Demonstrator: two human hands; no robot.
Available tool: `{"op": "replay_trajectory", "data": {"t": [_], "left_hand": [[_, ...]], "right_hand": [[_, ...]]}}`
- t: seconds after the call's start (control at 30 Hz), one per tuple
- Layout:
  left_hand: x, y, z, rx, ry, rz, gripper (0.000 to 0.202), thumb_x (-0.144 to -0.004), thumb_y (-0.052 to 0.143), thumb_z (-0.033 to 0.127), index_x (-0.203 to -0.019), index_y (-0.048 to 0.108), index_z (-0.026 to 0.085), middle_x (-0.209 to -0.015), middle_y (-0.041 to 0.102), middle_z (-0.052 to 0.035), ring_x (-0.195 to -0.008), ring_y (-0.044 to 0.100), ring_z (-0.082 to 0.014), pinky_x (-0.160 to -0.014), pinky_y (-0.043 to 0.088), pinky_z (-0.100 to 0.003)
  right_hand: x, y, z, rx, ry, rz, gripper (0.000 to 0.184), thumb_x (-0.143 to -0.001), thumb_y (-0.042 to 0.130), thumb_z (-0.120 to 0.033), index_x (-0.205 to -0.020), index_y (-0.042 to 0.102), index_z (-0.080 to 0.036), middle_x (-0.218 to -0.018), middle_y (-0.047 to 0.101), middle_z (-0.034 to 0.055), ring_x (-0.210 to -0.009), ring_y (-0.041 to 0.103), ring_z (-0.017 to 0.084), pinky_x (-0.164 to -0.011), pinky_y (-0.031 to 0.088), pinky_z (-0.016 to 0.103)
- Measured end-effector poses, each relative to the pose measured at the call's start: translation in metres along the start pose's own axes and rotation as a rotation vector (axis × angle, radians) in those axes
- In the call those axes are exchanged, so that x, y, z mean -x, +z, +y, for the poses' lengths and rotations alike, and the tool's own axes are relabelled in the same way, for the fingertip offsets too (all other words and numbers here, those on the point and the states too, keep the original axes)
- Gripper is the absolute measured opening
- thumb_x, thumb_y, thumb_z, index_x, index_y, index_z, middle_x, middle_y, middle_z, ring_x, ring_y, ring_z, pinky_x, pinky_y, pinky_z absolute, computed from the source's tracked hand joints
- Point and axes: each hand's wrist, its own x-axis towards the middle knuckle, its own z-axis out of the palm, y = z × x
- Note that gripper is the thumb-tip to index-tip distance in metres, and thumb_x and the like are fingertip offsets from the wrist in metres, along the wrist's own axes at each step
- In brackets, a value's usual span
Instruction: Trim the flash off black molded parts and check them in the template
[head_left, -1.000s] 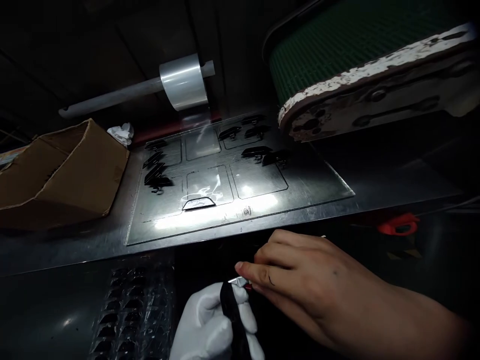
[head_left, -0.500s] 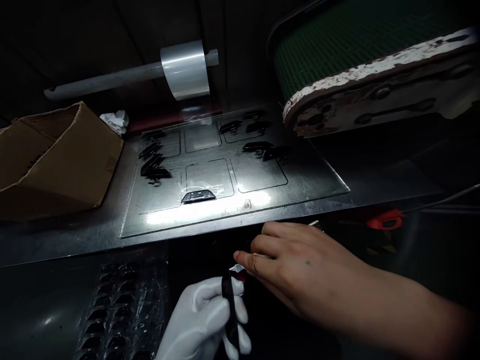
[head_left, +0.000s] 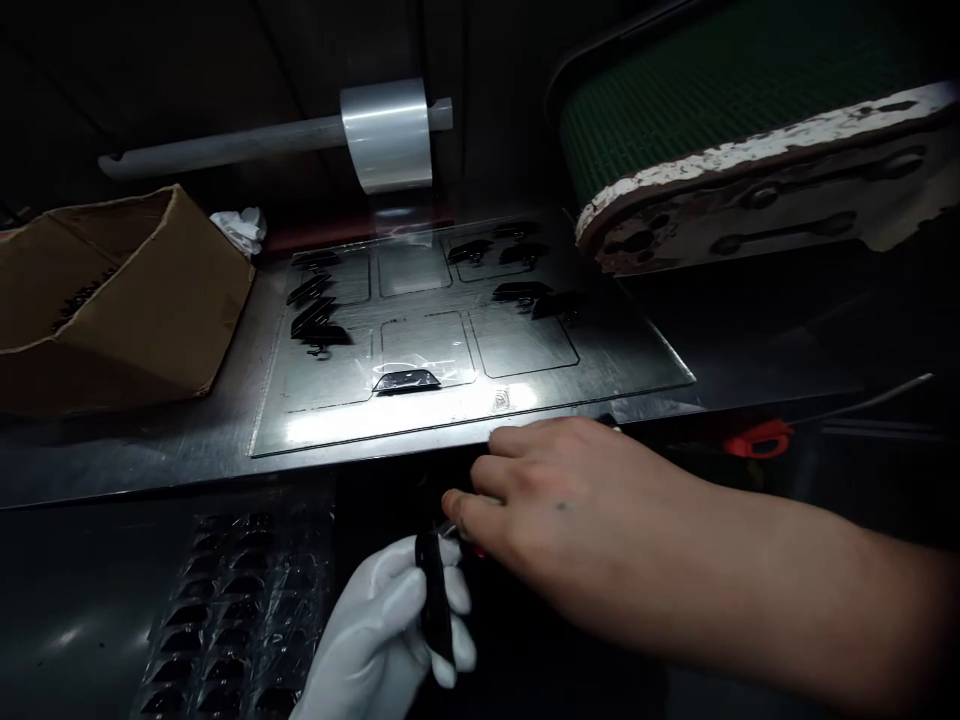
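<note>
Off the bench's (head_left: 150, 460) near edge, a gloved left hand (head_left: 379, 620) is gripping a black part (head_left: 433, 600), the right hand (head_left: 532, 500) a slim tool (head_left: 451, 530).

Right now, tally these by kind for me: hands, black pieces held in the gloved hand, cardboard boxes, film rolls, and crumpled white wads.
Hands: 2, gloved left hand and bare right hand
Held black piece: 1
Cardboard box: 1
Film roll: 1
Crumpled white wad: 1
Total: 6

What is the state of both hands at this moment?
Left hand: closed, holding a black piece.
Right hand: closed, holding a mostly hidden tool.
</note>
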Motion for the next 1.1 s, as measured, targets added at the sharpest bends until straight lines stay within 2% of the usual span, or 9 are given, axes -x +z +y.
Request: {"op": "replay_trajectory", "data": {"t": [0.07,0.13,0.2,0.33,0.63,0.8,0.97,1.1], "left_hand": [[0.003,-0.003,0.002,0.074,0.084,0.046,0.024,-0.092,0.072,0.032,-0.112,0.077,0.018,-0.093,0.079,-0.0075,-0.078,0.076,-0.018,-0.07,0.061,-0.023],[0.004,-0.005,0.006,0.133,0.165,0.078,0.023,-0.093,0.071,0.025,-0.115,0.076,0.021,-0.102,0.082,-0.0085,-0.097,0.077,-0.021,-0.09,0.061,-0.029],[0.005,-0.006,0.01,0.143,0.225,0.099,0.023,-0.094,0.069,0.021,-0.116,0.076,0.021,-0.107,0.083,-0.0097,-0.105,0.076,-0.0207,-0.098,0.059,-0.03],[0.006,-0.002,0.015,0.125,0.267,0.173,0.023,-0.093,0.072,0.022,-0.115,0.076,0.021,-0.109,0.083,-0.0092,-0.102,0.078,-0.02,-0.095,0.061,-0.028],[0.006,0.009,0.014,0.087,0.279,0.291,0.023,-0.087,0.078,0.023,-0.11,0.078,0.021,-0.102,0.084,-0.0086,-0.093,0.08,-0.0208,-0.089,0.064,-0.027],[0.007,0.012,0.014,0.061,0.253,0.374,0.028,-0.084,0.082,0.023,-0.112,0.076,0.019,-0.101,0.083,-0.0096,-0.091,0.08,-0.022,-0.086,0.065,-0.027],[0.007,0.013,0.015,0.037,0.273,0.43,0.032,-0.078,0.088,0.024,-0.108,0.077,0.02,-0.099,0.084,-0.0084,-0.089,0.08,-0.0221,-0.084,0.065,-0.029],[0.008,0.013,0.016,-0.159,0.295,0.482,0.037,-0.072,0.092,0.036,-0.104,0.079,0.022,-0.102,0.083,-0.0071,-0.096,0.079,-0.0264,-0.087,0.066,-0.034]], "right_hand": [[0.006,0.005,0.002,-0.097,0.063,0.024,0.008,-0.098,0.062,-0.02,-0.098,0.069,-0.023,-0.079,0.068,-0.0013,-0.066,0.06,0.02,-0.054,0.033,0.035],[0.012,0.012,0.001,-0.21,0.105,0.036,0.011,-0.102,0.056,-0.02,-0.099,0.065,-0.025,-0.082,0.067,-0.0034,-0.065,0.059,0.016,-0.056,0.036,0.033],[0.016,0.019,-0.002,-0.307,0.126,0.032,0.016,-0.106,0.049,-0.023,-0.101,0.064,-0.026,-0.086,0.067,-0.0045,-0.068,0.061,0.015,-0.06,0.038,0.032],[0.016,0.027,-0.008,-0.35,0.156,0.008,0.024,-0.109,0.041,-0.029,-0.104,0.064,-0.027,-0.087,0.067,-0.0045,-0.07,0.062,0.015,-0.062,0.038,0.032],[0.013,0.029,-0.006,-0.247,0.114,-0.05,0.012,-0.101,0.054,-0.018,-0.097,0.063,-0.025,-0.082,0.064,-0.0039,-0.063,0.056,0.016,-0.054,0.025,0.033],[0.015,0.027,-0.007,-0.202,0.079,-0.063,0.015,-0.097,0.06,-0.015,-0.107,0.065,-0.024,-0.082,0.064,-0.0035,-0.064,0.056,0.016,-0.053,0.02,0.033],[0.018,0.027,-0.008,-0.172,0.071,-0.063,0.022,-0.092,0.064,-0.012,-0.11,0.066,-0.024,-0.083,0.065,-0.0033,-0.064,0.057,0.016,-0.052,0.021,0.033],[0.017,0.027,-0.011,-0.147,0.11,-0.009,0.024,-0.089,0.064,-0.01,-0.109,0.067,-0.023,-0.084,0.067,-0.0028,-0.064,0.058,0.016,-0.052,0.024,0.032]]}}
